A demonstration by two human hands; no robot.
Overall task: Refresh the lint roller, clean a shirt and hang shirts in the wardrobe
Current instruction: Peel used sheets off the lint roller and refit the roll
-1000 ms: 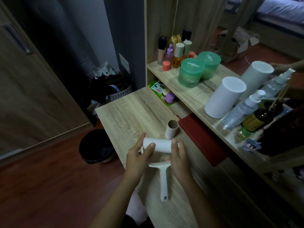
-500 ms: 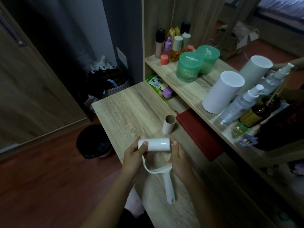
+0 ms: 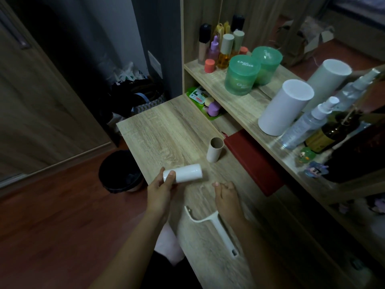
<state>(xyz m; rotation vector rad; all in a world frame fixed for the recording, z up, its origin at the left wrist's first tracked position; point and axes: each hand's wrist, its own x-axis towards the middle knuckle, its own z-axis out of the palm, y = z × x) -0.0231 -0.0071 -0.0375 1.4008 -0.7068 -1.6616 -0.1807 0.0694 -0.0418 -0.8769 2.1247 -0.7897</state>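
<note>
While the left hand [image 3: 159,189] pinches one end of the white lint roll [image 3: 183,173] between thumb and fingers, the roll lies nearly level just above the table [image 3: 166,132], its free end pointing toward the right. That forearm reaches in from the lower left. The right hand [image 3: 226,196] hovers just beside the roll without touching it, fingers loosely curled and holding nothing, with the wrist passing over the lint roller handle [image 3: 218,228]. The white handle lies flat on the table near the front edge, its bare curved arm toward the left and its grip pointing toward the person.

Farther back on the table, an empty cardboard core [image 3: 214,149] stands upright with its open end up, close to a dark red book [image 3: 253,161] that lies partly under the shelf [image 3: 235,101]. On the shelf stand two green lidded jars [image 3: 242,75], side by side, and their contents cannot be made out. Behind them is a cluster of small cosmetic bottles [image 3: 226,51], one holding amber liquid. Nearer the person, a tall white cylinder [image 3: 284,107] stands closed, next to a clear spray bottle [image 3: 306,124] and a dark brown bottle [image 3: 331,133]. Below the left edge of the table, a black waste bin [image 3: 119,172] sits on the red-brown floor [image 3: 52,226]; its inside is too dark to read.
</note>
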